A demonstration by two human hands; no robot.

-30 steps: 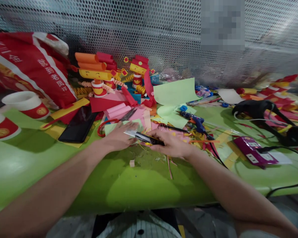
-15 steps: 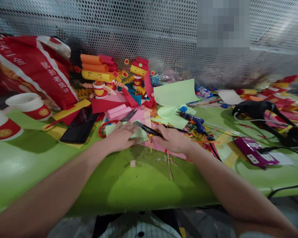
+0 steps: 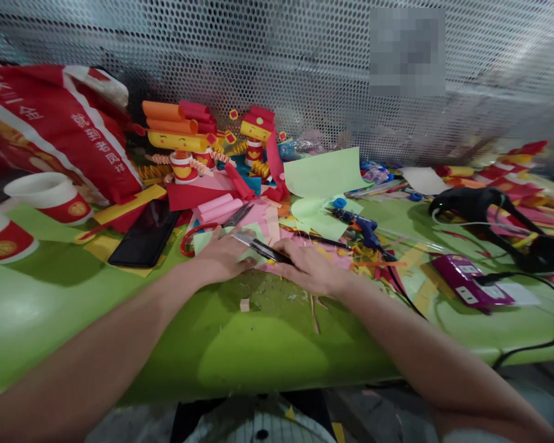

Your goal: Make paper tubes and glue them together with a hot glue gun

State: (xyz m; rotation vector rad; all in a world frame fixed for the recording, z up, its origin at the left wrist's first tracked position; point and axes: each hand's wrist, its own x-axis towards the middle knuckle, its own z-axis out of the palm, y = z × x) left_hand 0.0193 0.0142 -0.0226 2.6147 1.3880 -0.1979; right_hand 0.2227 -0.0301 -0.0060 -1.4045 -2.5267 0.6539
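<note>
My right hand (image 3: 311,264) is closed around a black utility knife (image 3: 270,251), whose silver end points up and to the left. The knife lies across the front of my left hand (image 3: 224,255); whether it touches the fingers I cannot tell. My left hand rests flat, fingers stretched out, on a piece of pale green paper (image 3: 259,235). Beside that hand lie scissors with red handles (image 3: 188,241), the blades partly on pink paper. A rolled pink paper (image 3: 218,209) sits just behind. The knife's very tip is hard to make out.
Paper-cup figures (image 3: 183,157) stand at the back, near a folded light green sheet (image 3: 323,175). A blue glue gun (image 3: 362,227), a purple power strip (image 3: 471,282) and black headgear (image 3: 471,203) lie right. Left are a phone (image 3: 145,235) and paper cups (image 3: 50,197).
My right hand has moved left with the utility knife, bringing its silver end over toward my left hand's fingers. My left hand stays in nearly the same place. The whole view shifts slightly.
</note>
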